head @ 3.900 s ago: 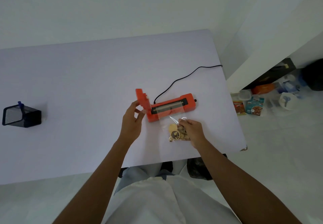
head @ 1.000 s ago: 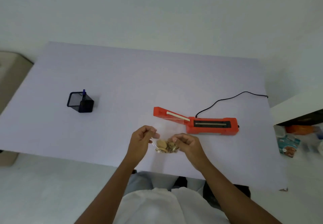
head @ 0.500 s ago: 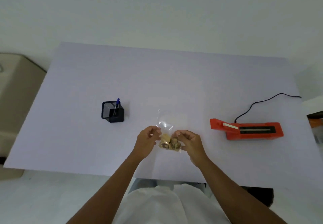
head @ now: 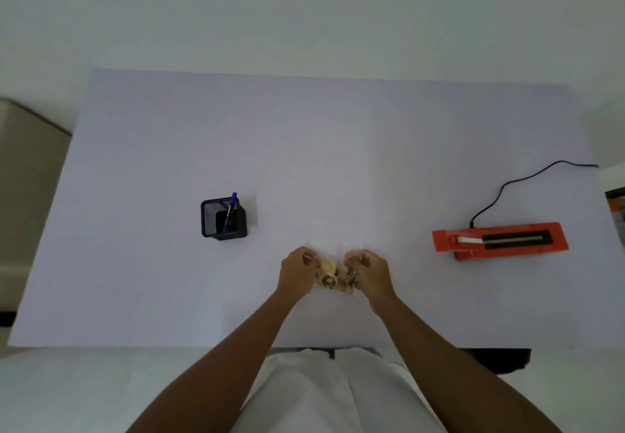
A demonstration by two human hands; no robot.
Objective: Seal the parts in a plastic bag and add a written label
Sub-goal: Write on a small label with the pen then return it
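Observation:
A clear plastic bag (head: 333, 263) with several small gold and brown parts (head: 329, 275) in its lower end lies on the table in front of me. My left hand (head: 297, 272) pinches its left edge and my right hand (head: 370, 272) pinches its right edge. The bag's upper part is almost invisible against the table. An orange heat sealer (head: 500, 245) with its lid open sits far to the right, apart from both hands. A blue pen (head: 231, 211) stands in a black mesh holder (head: 223, 218) to the left.
The white table (head: 304, 145) spreads wide around the bag. The sealer's black cord (head: 527, 179) runs off the table's right edge. A beige piece of furniture (head: 27, 196) stands beyond the table's left edge.
The bag has come away from the sealer, which I held open with my left hand, and now lies in front of me with both hands on it. My view has swung left.

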